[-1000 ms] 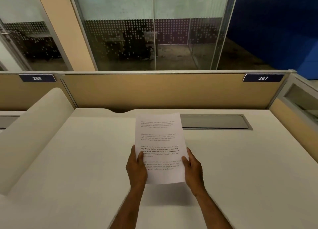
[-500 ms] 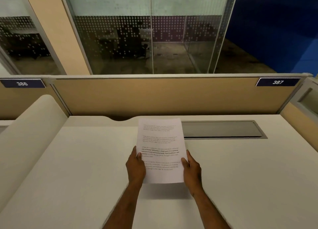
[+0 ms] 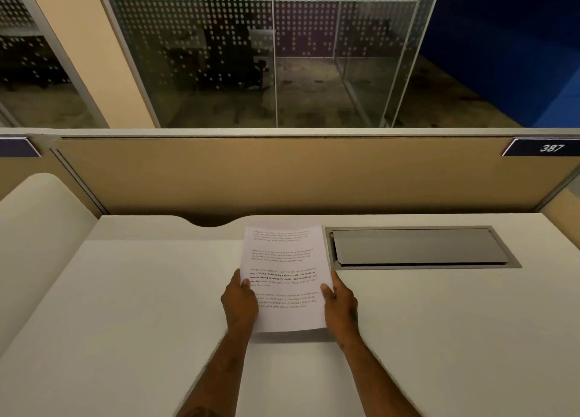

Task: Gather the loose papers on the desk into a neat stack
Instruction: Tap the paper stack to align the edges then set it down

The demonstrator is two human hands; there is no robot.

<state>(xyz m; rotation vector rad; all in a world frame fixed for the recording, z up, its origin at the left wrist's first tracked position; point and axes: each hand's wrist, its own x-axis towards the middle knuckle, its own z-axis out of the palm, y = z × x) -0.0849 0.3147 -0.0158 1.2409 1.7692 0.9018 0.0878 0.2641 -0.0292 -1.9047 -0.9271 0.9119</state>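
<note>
Papers (image 3: 284,278), printed with short paragraphs of text, are held over the middle of the white desk (image 3: 439,322), raised off its surface, since a shadow falls on the desk just below their near edge. The left hand (image 3: 240,302) pinches the left edge, thumb on the printed face and fingers behind. The right hand (image 3: 340,303) pinches the right edge in the same way. Both grips are closed on the papers, low on the long sides, and the far part of the sheets stands free. Whether this is one sheet or several squared together cannot be told from this view; the edges look aligned, with no corner poking out.

No other loose sheet shows anywhere on the desk, so the gathering seems done and the step in hand looks like the last squaring or the setting down. To the right of the papers' far end lies a grey cable hatch (image 3: 420,247) let into the desk, and beyond stands a tan partition (image 3: 282,175) bearing a number plate (image 3: 546,147) at far right.

The next move probably calls for lowering the near edge onto the desk, tapping if any sheet has slipped, then laying the stack flat on bare surface left of the hatch and easing both thumbs off together so that nothing slides askew.
</note>
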